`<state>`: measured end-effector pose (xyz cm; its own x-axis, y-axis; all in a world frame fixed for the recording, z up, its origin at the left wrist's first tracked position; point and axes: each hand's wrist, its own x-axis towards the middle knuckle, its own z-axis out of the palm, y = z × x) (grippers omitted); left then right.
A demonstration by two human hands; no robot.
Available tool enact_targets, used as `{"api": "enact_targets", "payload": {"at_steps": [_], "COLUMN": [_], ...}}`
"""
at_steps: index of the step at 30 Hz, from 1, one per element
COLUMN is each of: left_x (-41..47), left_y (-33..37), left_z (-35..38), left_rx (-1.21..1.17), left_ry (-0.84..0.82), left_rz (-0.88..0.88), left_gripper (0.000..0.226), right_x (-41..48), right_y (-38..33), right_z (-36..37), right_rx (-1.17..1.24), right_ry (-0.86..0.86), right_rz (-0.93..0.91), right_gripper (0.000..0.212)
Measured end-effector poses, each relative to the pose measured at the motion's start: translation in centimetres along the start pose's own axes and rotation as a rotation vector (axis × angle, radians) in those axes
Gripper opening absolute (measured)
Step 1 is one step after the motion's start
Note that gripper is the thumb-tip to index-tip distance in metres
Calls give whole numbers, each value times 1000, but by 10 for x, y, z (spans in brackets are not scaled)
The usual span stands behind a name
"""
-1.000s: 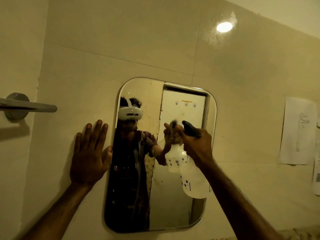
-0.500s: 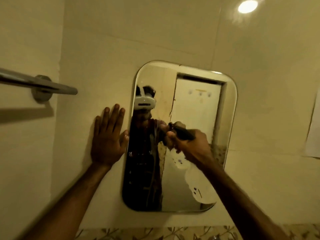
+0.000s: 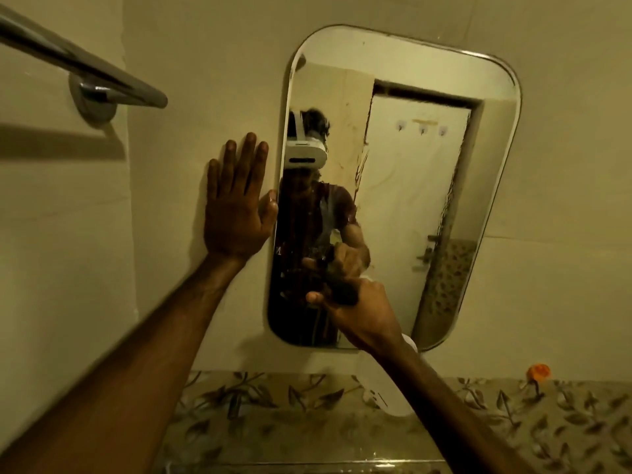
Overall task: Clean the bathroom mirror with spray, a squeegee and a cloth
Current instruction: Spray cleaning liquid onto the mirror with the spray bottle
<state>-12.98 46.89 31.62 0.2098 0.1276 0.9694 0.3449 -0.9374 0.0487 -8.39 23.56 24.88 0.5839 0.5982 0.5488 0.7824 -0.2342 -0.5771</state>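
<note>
Right now my right hand is closed around the dark trigger head of the white spray bottle, whose body hangs below my wrist, in front of the mirror's lower edge. Its index finger sticks out past the nozzle, toward the glass. My left hand lies flat and spread on the wall tile, thumb just touching the mirror's left edge, holding nothing.
</note>
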Motion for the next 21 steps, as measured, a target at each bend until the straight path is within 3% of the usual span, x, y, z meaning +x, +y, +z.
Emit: {"api": "enact_targets", "payload": {"at_steps": [2, 7, 11, 14, 17, 21], "left_x": [0, 1, 1, 1, 1, 1], "left_y": [0, 1, 0, 1, 1, 1], "left_z": [0, -1, 0, 0, 0, 0], "left_rx": [4, 1, -4, -7, -2, -2], "left_ry": [-1, 12, 26, 29, 30, 31], "left_rz": [0, -3, 2, 5, 6, 3], "left_gripper": [68, 68, 67, 67, 67, 67], "right_x": [-6, -10, -8, -5, 0, 1], "right_y": [2, 6, -6, -11, -9, -14], "right_z": [11, 34, 40, 46, 51, 52], "right_rx": [50, 38, 31, 37, 40, 39], "right_ry": [-52, 21, -68, -28, 41, -22], "right_rz": [15, 100, 34, 43, 67, 26], "right_gripper": [36, 39, 44, 35, 39, 45]}}
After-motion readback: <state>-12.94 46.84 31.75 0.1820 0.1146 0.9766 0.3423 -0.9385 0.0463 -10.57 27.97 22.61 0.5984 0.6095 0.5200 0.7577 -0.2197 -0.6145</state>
